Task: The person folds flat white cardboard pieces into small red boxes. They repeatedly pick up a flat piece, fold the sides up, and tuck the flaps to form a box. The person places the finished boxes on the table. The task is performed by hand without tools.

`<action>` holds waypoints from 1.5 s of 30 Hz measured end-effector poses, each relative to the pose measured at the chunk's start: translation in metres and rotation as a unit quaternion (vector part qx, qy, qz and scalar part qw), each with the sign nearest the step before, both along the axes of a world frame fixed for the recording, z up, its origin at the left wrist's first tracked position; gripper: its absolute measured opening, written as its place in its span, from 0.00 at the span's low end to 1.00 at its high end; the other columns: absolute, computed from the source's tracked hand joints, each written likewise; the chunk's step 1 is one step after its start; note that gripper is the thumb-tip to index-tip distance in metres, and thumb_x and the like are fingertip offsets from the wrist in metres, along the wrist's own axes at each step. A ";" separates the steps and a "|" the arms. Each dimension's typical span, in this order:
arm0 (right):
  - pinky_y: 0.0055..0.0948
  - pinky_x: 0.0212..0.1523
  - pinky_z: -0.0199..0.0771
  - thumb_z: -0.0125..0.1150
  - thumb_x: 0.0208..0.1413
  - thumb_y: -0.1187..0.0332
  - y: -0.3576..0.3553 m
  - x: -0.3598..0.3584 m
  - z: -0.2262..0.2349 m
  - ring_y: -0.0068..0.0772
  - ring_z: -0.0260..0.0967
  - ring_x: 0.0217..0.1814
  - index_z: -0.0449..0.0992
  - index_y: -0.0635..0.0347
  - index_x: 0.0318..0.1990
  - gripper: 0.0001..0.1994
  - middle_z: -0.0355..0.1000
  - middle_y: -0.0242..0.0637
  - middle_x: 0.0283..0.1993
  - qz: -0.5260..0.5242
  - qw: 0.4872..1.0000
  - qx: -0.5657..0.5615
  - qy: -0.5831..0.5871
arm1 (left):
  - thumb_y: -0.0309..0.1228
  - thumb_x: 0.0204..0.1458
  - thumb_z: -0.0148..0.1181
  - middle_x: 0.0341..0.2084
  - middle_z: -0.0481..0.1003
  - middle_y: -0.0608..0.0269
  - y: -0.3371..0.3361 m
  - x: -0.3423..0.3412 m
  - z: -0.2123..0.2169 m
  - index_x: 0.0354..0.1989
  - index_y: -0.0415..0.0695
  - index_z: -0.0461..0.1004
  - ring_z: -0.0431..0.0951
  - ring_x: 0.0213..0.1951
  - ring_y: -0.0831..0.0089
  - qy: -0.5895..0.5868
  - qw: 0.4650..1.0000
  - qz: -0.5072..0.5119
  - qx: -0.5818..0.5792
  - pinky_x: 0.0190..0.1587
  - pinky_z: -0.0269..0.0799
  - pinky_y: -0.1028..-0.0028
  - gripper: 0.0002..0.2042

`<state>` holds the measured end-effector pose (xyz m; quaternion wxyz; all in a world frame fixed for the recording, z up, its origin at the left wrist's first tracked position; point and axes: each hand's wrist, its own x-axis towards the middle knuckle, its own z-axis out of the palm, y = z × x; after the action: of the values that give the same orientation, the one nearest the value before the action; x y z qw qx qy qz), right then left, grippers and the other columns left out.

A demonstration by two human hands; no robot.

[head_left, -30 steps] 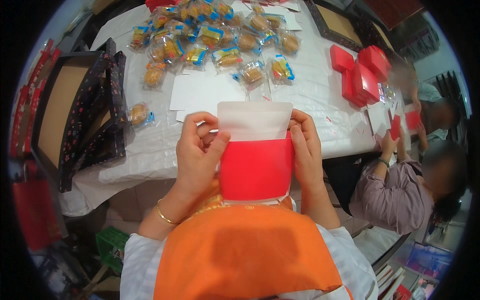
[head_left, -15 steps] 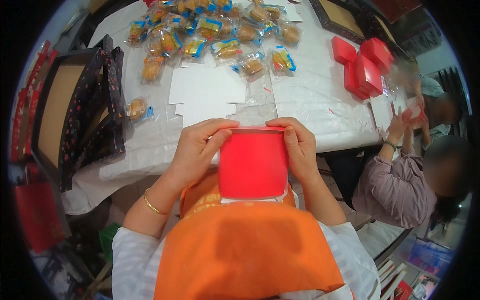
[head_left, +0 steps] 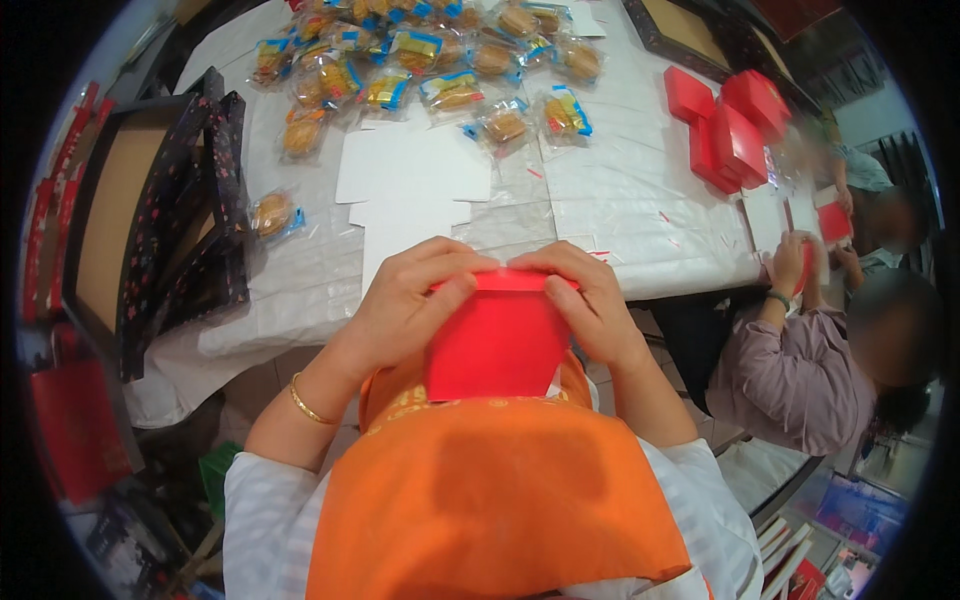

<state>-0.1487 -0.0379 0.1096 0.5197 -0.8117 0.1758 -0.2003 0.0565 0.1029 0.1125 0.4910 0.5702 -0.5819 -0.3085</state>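
A red cardboard box (head_left: 495, 345) is held close to my orange apron, below the near edge of the table. My left hand (head_left: 420, 298) grips its upper left edge, thumb on the face towards me and fingers over the top. At the upper right edge, my right hand (head_left: 588, 300) grips the box in the same way. Both sets of fingertips nearly meet along the folded top flap. Just beyond my hands, a flat white unfolded box blank (head_left: 410, 170) lies on the table. The far side of the red box is hidden.
Many wrapped round pastries (head_left: 455, 92) are heaped at the table's far side; a single wrapped pastry (head_left: 272, 214) lies left. Dark floral trays (head_left: 165, 220) stand at the left edge. Several red boxes (head_left: 738, 145) are stacked right, near a co-worker's hand (head_left: 788, 262).
My fingers have moved inward along the top edge, and the box's top now looks folded over. The box face has tilted. On the right, the co-workers' hands have shifted.
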 end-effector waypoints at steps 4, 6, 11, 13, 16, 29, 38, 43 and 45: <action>0.31 0.53 0.71 0.51 0.61 0.70 0.003 0.001 0.002 0.39 0.75 0.50 0.79 0.68 0.50 0.16 0.78 0.47 0.47 -0.020 1.000 -0.008 0.020 | 0.29 0.65 0.51 0.42 0.81 0.53 -0.001 0.001 0.001 0.50 0.37 0.80 0.80 0.44 0.66 0.020 0.998 0.014 0.059 0.49 0.74 0.71 0.14; 0.30 0.52 0.72 0.51 0.62 0.70 0.003 0.000 0.005 0.37 0.76 0.50 0.79 0.68 0.51 0.16 0.79 0.46 0.48 -0.021 1.000 0.003 0.018 | 0.29 0.67 0.49 0.43 0.81 0.54 -0.002 0.004 0.010 0.51 0.37 0.80 0.79 0.44 0.70 0.032 0.996 0.008 0.088 0.50 0.73 0.72 0.15; 0.29 0.54 0.73 0.53 0.65 0.71 0.007 -0.001 0.006 0.31 0.75 0.52 0.78 0.65 0.52 0.13 0.78 0.42 0.50 -0.045 0.991 0.124 -0.026 | 0.30 0.67 0.51 0.42 0.82 0.58 -0.008 0.012 0.037 0.51 0.37 0.80 0.79 0.42 0.76 0.071 0.985 -0.020 0.156 0.46 0.74 0.75 0.14; 0.28 0.54 0.73 0.53 0.66 0.71 0.014 0.001 0.012 0.28 0.75 0.53 0.78 0.66 0.51 0.12 0.78 0.40 0.51 -0.074 0.976 0.204 -0.025 | 0.29 0.66 0.51 0.41 0.82 0.59 -0.009 0.011 0.044 0.51 0.37 0.80 0.79 0.41 0.77 0.083 0.982 -0.025 0.166 0.45 0.75 0.75 0.14; 0.26 0.55 0.72 0.50 0.68 0.71 0.021 0.005 0.013 0.25 0.73 0.54 0.78 0.66 0.49 0.12 0.77 0.39 0.53 -0.086 0.941 0.317 -0.085 | 0.29 0.67 0.51 0.42 0.82 0.58 -0.008 0.007 0.037 0.51 0.36 0.80 0.80 0.42 0.76 0.084 0.987 -0.023 0.135 0.45 0.75 0.74 0.14; 0.35 0.62 0.67 0.44 0.68 0.68 0.021 -0.003 -0.008 0.40 0.71 0.60 0.77 0.69 0.50 0.16 0.73 0.51 0.57 -0.039 0.989 0.061 -0.132 | 0.28 0.63 0.52 0.47 0.79 0.52 -0.004 0.014 0.011 0.54 0.38 0.76 0.80 0.49 0.62 0.019 0.997 -0.064 0.042 0.55 0.73 0.67 0.14; 0.38 0.61 0.68 0.49 0.68 0.62 0.032 0.001 -0.023 0.42 0.70 0.59 0.76 0.68 0.49 0.16 0.73 0.51 0.56 -0.110 0.966 0.150 -0.182 | 0.38 0.65 0.55 0.63 0.68 0.53 0.001 -0.006 -0.009 0.65 0.37 0.63 0.72 0.59 0.64 0.161 0.987 -0.014 -0.001 0.63 0.67 0.65 0.25; 0.37 0.62 0.67 0.48 0.67 0.65 0.031 0.003 -0.024 0.40 0.70 0.59 0.76 0.68 0.48 0.15 0.72 0.50 0.56 -0.109 0.959 0.188 -0.184 | 0.37 0.67 0.50 0.59 0.72 0.53 -0.002 0.001 -0.012 0.61 0.36 0.70 0.74 0.58 0.64 0.164 0.986 -0.024 -0.004 0.61 0.68 0.67 0.21; 0.37 0.62 0.67 0.48 0.67 0.66 0.029 0.002 -0.024 0.40 0.70 0.59 0.75 0.68 0.48 0.14 0.72 0.50 0.56 -0.101 0.960 0.188 -0.180 | 0.36 0.67 0.48 0.55 0.76 0.52 -0.005 0.013 -0.007 0.58 0.35 0.74 0.76 0.56 0.64 0.126 0.991 -0.046 0.027 0.60 0.69 0.68 0.19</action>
<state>-0.1462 -0.0087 0.0852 0.6633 -0.6277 0.1950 -0.3577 0.0699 0.0982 0.1052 0.5303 0.5124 -0.5324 -0.4156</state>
